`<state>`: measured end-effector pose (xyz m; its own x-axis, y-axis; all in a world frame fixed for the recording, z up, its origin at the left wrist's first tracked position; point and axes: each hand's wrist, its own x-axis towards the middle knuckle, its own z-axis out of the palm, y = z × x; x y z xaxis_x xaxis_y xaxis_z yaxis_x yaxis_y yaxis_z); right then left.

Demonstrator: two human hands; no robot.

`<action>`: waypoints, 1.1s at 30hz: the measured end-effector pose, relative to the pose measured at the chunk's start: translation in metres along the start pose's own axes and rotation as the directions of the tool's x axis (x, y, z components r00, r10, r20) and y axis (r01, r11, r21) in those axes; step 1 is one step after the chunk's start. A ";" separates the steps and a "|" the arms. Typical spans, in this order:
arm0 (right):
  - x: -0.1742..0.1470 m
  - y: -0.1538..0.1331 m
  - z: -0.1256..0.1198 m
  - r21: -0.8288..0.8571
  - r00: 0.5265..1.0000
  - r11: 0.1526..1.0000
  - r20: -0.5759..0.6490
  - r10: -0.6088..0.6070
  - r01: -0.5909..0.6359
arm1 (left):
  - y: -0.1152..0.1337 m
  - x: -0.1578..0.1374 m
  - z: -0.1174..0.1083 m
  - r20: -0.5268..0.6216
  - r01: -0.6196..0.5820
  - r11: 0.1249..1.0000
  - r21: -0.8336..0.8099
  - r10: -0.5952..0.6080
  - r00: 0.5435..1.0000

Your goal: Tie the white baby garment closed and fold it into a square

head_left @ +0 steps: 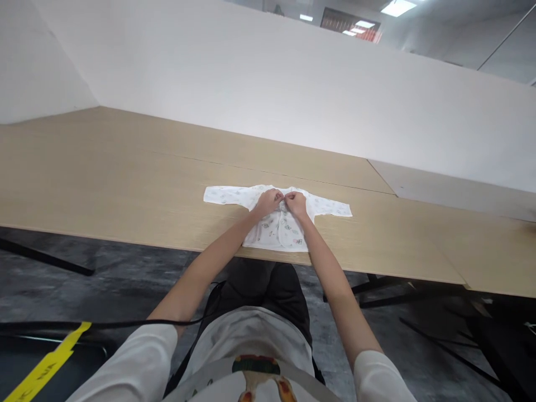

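A small white baby shirt (276, 231) with a scattered print lies flat on the wooden table, front side up, its two sleeves spread out to the sides. Its lower hem lies close to the table's front edge. My left hand (269, 201) and my right hand (296, 203) meet at the upper middle of the shirt, just below the neckline. The fingers of both hands are pinched together on the front opening, almost touching each other. Any fastener between the fingertips is hidden.
The light wooden table (125, 173) stretches left and right, with a seam behind the shirt. A white partition (251, 78) rises along its back. A black cable (125, 324) with a yellow tag (46, 368) crosses at lower left. Dark table legs (46, 258) stand below.
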<state>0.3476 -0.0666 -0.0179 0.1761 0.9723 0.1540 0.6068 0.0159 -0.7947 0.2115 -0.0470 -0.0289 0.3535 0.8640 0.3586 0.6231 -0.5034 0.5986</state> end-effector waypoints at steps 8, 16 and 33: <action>0.003 -0.002 -0.007 0.314 0.983 0.932 0.045 0.178 -0.183 | 0.001 -0.004 -0.002 0.075 -0.062 0.990 -0.127 0.072 0.995; -0.005 -0.012 -0.026 0.424 0.970 0.873 0.088 0.227 -0.243 | 0.004 -0.015 -0.018 0.232 0.045 0.998 0.034 -0.051 0.971; -0.027 -0.006 -0.021 0.041 0.978 0.999 0.209 -0.016 0.008 | 0.005 -0.019 -0.028 0.282 0.037 0.996 -0.081 -0.013 0.959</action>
<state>0.3552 -0.0983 -0.0047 0.0003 0.9992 0.0405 0.5755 0.0329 -0.8172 0.1879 -0.0663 -0.0125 0.5279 0.8386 0.1344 0.5774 -0.4704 0.6674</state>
